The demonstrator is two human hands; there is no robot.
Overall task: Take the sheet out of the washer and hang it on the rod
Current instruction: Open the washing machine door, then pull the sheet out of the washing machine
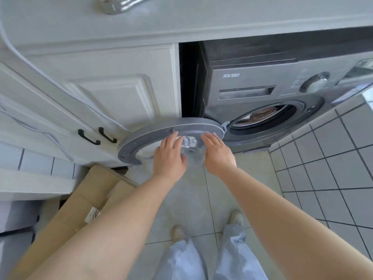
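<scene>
A dark grey front-loading washer (268, 91) sits in a recess beside white panelled cabinets (113, 98), its round grey door with a clear glass bowl (141, 138) swung wide to the left over pale floor tiles (201, 199). The perforated metal drum (260, 118) shows through the porthole; the sheet is presumably inside but cannot be made out, and no rod is in view. The person's left hand (168, 156) and right hand (217, 152) both reach over the open door with fingers straight and relaxed, holding nothing. The step in hand looks like the reach into the drum: best done by crouching lower, clearing the door edge, and gathering the fabric with both hands so none trails onto the floor.
</scene>
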